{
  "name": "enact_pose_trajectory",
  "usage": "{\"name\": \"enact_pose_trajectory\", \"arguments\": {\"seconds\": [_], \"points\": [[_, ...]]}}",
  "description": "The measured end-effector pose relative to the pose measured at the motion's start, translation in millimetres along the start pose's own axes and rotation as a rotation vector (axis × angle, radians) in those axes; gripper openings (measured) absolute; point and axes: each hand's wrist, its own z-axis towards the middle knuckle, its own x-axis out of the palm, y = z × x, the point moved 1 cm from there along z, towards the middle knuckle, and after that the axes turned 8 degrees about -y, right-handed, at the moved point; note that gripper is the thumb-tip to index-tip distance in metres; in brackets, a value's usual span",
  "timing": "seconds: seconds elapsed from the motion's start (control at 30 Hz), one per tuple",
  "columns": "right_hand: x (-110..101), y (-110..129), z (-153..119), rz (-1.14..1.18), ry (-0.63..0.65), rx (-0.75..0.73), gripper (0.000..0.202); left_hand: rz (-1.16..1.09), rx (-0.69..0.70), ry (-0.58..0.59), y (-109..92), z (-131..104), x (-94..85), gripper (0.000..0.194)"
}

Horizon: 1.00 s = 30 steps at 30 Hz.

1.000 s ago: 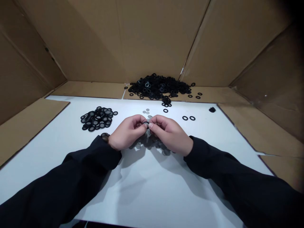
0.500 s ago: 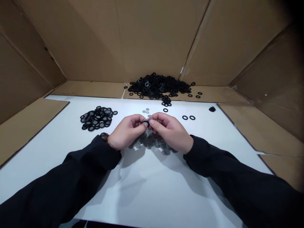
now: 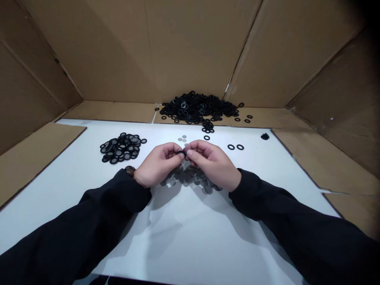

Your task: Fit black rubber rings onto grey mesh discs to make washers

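A black ring (image 3: 181,152) is pinched between my left hand (image 3: 162,163) and my right hand (image 3: 211,163), which meet at the middle of the white table (image 3: 166,253). The left thumb lies over its near side; the right thumb and fingertips grip its right edge. Whether a disc sits inside it is too small to tell. Below and partly behind the hands spreads a pile of grey discs (image 3: 204,183). To the left lies a heap of black rings with grey centres (image 3: 119,148).
A large heap of black rings (image 3: 197,107) rests on cardboard (image 3: 118,112) at the back. Loose rings (image 3: 240,147) and a small black object (image 3: 265,136) lie to the right. Cardboard walls (image 3: 190,51) enclose the back and sides.
The ring between my fingertips has tilted slightly, and less grey shows at it. Both hands hold almost the same place.
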Motion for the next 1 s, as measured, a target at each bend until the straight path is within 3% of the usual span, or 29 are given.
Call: {"name": "enact_pose_trajectory", "arguments": {"seconds": [0.23, 0.53, 0.8, 1.0], "points": [[-0.2, -1.6, -1.8, -0.133, -0.005, -0.033, 0.019, -0.003, -0.001, -0.033, -2.8, 0.8, -0.8, 0.015], [-1.8, 2.9, -3.6, -0.209, 0.057, -0.06, 0.019, -0.043, -0.016, 0.007, 0.9, 0.9, -2.3, 0.014], [-0.4, -3.5, -1.1, -0.054, 0.019, 0.006, 0.017, -0.144, -0.031, 0.06, 0.5, 2.5, -3.7, 0.023], [2.5, 0.8, -1.5, 0.066, -0.023, 0.04, 0.016, -0.154, -0.038, 0.015, -1.3, 2.5, -4.6, 0.026]]}}
